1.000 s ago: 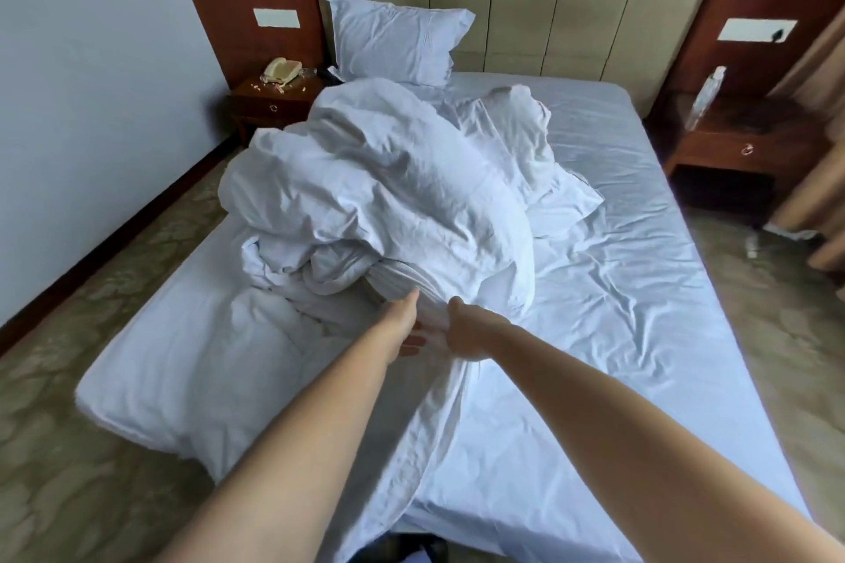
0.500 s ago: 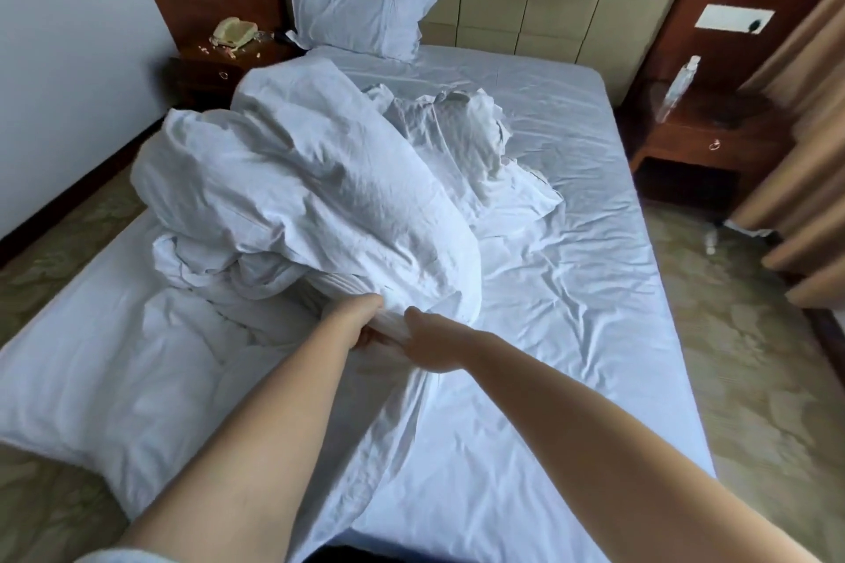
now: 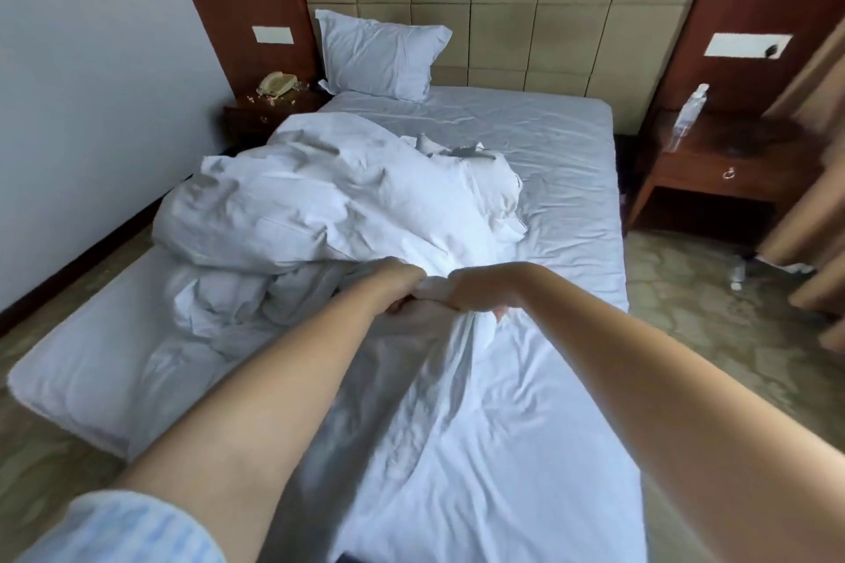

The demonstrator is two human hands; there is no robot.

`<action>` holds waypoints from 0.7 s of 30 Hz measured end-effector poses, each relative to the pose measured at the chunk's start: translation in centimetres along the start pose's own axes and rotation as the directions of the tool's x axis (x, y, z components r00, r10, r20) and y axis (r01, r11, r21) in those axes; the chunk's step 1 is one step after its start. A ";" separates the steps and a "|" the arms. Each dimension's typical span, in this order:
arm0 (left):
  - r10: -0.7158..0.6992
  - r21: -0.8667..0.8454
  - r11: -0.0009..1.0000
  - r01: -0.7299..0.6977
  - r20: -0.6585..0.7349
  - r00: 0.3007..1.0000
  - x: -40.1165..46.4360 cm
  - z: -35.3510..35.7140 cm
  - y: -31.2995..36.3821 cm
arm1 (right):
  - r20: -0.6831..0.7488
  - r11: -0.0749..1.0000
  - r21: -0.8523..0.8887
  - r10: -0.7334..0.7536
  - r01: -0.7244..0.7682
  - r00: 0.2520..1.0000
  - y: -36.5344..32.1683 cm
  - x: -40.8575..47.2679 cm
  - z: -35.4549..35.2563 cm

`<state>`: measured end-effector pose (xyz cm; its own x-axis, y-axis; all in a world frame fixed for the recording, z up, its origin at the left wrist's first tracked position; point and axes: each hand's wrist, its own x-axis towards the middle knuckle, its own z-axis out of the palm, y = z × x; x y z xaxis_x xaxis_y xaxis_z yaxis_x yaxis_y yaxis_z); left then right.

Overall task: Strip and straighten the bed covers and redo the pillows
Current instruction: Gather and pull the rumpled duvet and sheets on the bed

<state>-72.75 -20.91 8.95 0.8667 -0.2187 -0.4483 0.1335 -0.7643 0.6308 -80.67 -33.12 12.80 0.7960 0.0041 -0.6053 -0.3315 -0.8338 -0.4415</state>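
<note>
- The fingers of the left hand (image 3: 401,288) curl round a gathered fold of the white duvet (image 3: 320,206); the right hand (image 3: 475,295) sits just beside it, knuckles up, clenched on the same bunch of cloth, the two hands nearly touching.
- Compared with a second ago, the heap is lower and flatter: the tall mound that rose above the hands has slumped and spread toward the left edge of the bed (image 3: 571,178), so the pull is dragging it toward the foot.
- A twisted tail of cover runs down from the hands between the forearms toward the viewer.
- One pillow (image 3: 379,55) leans upright against the headboard (image 3: 526,5); a second crumpled white piece lies behind the heap, and I cannot tell whether it is a pillow or a case.
- Judging from this, stripping is under way, while straightening and the pillows remain undone.
</note>
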 end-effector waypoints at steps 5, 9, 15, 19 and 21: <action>-0.076 0.285 0.958 -0.032 0.360 0.930 -1.0 9.1 -2.1 | 0.214 0.972 -0.177 0.194 -0.157 0.957 8.3 1.9 5.4; 0.051 0.604 0.757 -0.249 0.325 0.944 1.3 9.5 -3.9 | 0.190 0.954 -0.175 0.273 -0.242 0.943 11.4 4.5 9.1; 0.435 0.818 0.436 -0.376 0.174 0.883 4.7 7.3 -5.0 | -0.175 0.981 0.080 0.188 -0.177 0.966 10.4 8.0 6.7; 0.435 0.900 0.314 -0.304 0.148 0.888 7.4 5.1 -5.7 | -0.202 0.971 0.163 0.205 -0.173 0.958 8.0 10.7 5.1; 0.398 0.915 0.265 -0.306 0.185 0.898 8.8 4.1 -5.8 | -0.182 0.953 0.250 0.220 -0.171 0.958 6.8 12.0 4.8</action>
<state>-67.82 -20.85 -1.25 0.7427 -0.6131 -0.2692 -0.6694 -0.6901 -0.2751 -75.74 -36.12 -0.65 0.7821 -0.2798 -0.5568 -0.5787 -0.6576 -0.4824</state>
